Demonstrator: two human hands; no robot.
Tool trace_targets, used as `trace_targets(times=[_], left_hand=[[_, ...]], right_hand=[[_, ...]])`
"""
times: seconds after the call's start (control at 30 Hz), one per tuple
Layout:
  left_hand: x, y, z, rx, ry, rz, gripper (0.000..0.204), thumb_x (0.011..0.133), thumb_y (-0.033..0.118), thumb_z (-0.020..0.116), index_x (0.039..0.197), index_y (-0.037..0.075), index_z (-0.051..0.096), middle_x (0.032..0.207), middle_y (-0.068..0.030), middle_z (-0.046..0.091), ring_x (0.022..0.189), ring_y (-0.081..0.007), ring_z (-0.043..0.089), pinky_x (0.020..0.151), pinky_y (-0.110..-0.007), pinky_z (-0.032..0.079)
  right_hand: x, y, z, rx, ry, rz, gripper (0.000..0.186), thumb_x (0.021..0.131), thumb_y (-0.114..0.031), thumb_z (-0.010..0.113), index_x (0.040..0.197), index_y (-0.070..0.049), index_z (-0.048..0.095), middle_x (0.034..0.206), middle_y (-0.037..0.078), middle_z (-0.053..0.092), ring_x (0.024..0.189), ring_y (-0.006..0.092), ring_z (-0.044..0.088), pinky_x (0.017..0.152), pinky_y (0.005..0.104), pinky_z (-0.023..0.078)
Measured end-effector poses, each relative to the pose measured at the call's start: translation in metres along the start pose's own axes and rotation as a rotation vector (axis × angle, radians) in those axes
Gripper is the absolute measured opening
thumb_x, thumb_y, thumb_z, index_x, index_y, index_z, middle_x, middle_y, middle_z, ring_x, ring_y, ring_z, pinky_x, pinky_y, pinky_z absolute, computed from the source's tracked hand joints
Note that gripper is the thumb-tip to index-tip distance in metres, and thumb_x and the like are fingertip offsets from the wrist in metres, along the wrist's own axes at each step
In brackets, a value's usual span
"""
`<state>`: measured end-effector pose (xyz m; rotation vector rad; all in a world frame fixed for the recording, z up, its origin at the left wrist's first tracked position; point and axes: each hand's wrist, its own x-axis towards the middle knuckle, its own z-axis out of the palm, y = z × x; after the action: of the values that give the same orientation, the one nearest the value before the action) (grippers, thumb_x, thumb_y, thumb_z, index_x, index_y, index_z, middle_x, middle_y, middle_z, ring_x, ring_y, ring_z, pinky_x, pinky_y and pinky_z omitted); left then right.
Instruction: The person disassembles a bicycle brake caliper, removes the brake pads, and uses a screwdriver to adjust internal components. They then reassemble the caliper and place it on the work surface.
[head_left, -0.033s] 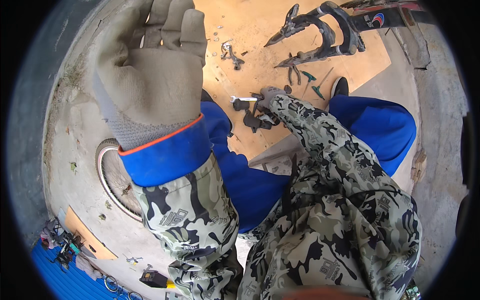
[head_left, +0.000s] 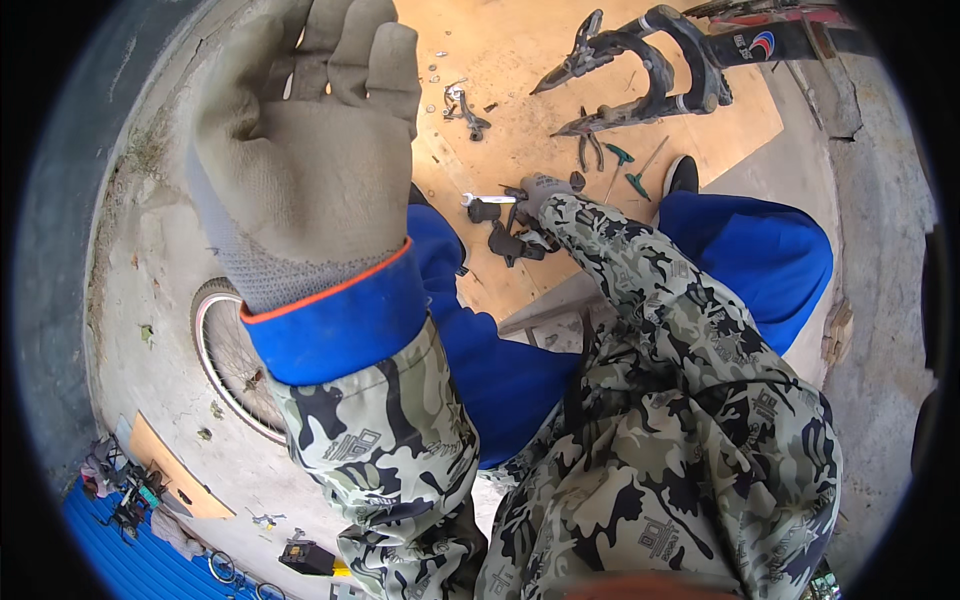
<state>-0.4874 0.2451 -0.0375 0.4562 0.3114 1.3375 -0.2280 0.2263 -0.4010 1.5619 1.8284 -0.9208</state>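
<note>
Left grip: raised — fingers apart
Right grip: near dark parts — cannot tell whether clamped
Wrench: left of right grip

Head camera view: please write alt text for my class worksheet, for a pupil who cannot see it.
A gloved left hand is raised with its palm facing the camera, while the gloved right hand is down beside black parts and a wrench on a tan board. Pliers and a bicycle fork are farther out.
</note>
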Motion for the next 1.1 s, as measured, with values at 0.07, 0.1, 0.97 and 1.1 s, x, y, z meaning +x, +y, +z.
trace_targets(times=[0.07, 0.1, 0.97, 1.1], left_hand=[[0.012, 0.012, -0.013, -0.228, 0.005, -0.074, 0.033, 0.098, 0.010, 0.054, 0.123, -0.009, 0.060, 0.118, -0.0189, 0.065, 0.111, -0.0295, 0.064, 0.098, -0.047, 0.053], [0.013, 0.011, -0.019, -0.162, 0.047, 0.005, 0.031, 0.099, 0.013, 0.053, 0.122, -0.006, 0.063, 0.117, -0.0172, 0.068, 0.108, -0.0283, 0.067, 0.095, -0.044, 0.055], [-0.024, -0.022, 0.007, -0.104, 0.209, 0.098, 0.027, 0.100, 0.018, 0.056, 0.114, 0.000, 0.070, 0.110, -0.0109, 0.075, 0.101, -0.0255, 0.073, 0.088, -0.039, 0.061], [-0.022, -0.022, 0.000, -0.054, 0.155, 0.128, 0.027, 0.099, 0.018, 0.057, 0.114, -0.001, 0.070, 0.108, -0.0107, 0.075, 0.101, -0.0258, 0.073, 0.088, -0.039, 0.060]], right_hand=[[0.024, -0.014, 0.000, 0.008, 0.022, -0.012, 0.040, 0.094, -0.039, 0.067, 0.121, -0.009, 0.067, 0.113, 0.013, 0.070, 0.111, 0.0290, 0.067, 0.091, 0.0440, 0.053], [0.032, -0.017, -0.005, 0.023, -0.025, -0.021, 0.040, 0.094, -0.038, 0.067, 0.120, -0.008, 0.067, 0.112, 0.013, 0.070, 0.111, 0.0289, 0.067, 0.091, 0.0440, 0.054], [-0.136, 0.006, -0.063, 1.563, -0.055, -0.707, 0.025, 0.090, -0.017, 0.073, 0.105, -0.008, 0.055, 0.070, 0.000, 0.056, 0.044, 0.0094, 0.048, 0.041, 0.0251, 0.034], [-0.085, 0.019, -0.050, 1.353, 0.109, -0.393, 0.027, 0.089, -0.022, 0.076, 0.102, -0.006, 0.057, 0.077, 0.004, 0.067, 0.045, 0.0090, 0.051, 0.040, 0.0238, 0.039]])
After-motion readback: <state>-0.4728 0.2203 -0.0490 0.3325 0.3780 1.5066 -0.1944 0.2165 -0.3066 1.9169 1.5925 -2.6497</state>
